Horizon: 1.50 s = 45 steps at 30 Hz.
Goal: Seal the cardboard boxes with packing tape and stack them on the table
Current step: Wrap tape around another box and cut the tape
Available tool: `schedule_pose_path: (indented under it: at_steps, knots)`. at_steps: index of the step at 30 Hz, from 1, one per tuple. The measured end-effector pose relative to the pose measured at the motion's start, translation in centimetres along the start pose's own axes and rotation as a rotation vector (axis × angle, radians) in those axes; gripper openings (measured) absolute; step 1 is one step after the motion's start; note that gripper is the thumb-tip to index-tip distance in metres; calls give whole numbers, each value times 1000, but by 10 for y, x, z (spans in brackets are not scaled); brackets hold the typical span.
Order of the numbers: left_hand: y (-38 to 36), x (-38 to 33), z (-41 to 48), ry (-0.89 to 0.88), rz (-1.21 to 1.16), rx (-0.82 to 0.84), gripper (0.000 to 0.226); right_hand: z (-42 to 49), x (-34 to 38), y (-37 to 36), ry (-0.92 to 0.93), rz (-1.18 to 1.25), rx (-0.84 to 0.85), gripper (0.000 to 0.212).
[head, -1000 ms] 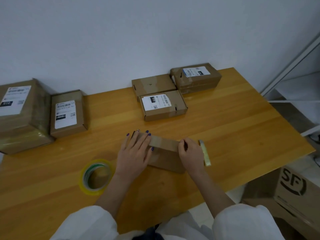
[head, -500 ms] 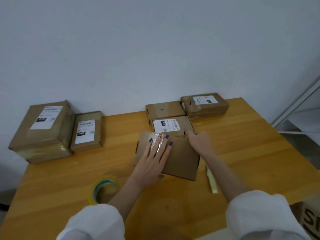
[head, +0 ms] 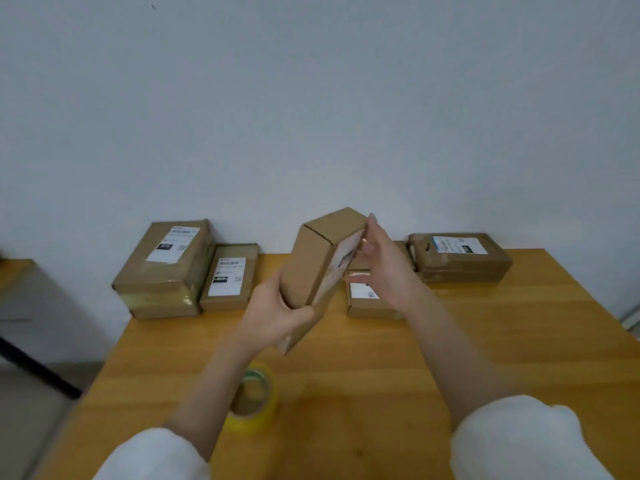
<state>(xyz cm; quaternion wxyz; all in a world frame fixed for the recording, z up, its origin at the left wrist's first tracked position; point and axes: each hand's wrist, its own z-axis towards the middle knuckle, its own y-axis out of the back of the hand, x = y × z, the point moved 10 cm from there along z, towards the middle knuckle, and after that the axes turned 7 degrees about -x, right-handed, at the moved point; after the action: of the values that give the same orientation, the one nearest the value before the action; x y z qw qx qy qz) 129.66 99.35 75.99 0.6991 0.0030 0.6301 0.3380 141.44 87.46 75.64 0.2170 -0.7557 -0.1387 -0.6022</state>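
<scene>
Right now we are holding one cardboard box [head: 320, 268] up off the table [head: 502, 341], tilting it so that one end is pointing up toward the wall [head: 311, 98] and the other down toward us. Our left hand [head: 277, 313] is gripping the lower end, with the thumb curling over the near brown face and the fingers disappearing behind it. Our right hand [head: 384, 271] is lying against the upper, labelled side with its fingers straight and the tips reaching just past the top corner, touching rather than clasping.

A yellow tape roll [head: 256, 403] is lying flat on the table close to us, and our left forearm is partly hiding it. At the back left, a large box [head: 166, 268] with a white label is sitting against the wall, and a smaller box [head: 228, 278] is touching its right side. Behind our right hand, a flat box [head: 367, 303] with a label is resting on the table, half covered from view. Farther right, a wide box [head: 460, 258] is sitting near the wall, label up. White sleeves [head: 519, 438] are covering both our forearms at the bottom edge.
</scene>
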Motion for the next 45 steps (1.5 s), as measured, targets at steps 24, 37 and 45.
schedule_pose_path:
  at_steps: [24, 37, 45]
  knots:
    - [232, 280, -80, 659, -270, -336, 45, -32, -233, -272, -225, -218, -216, 50]
    - [257, 361, -90, 755, -171, -258, 21, -16, -286, -319, -354, -418, -183, 43]
    - [242, 395, -79, 776, -92, -87, 65, -3, -294, -336, -383, -521, -8, 46]
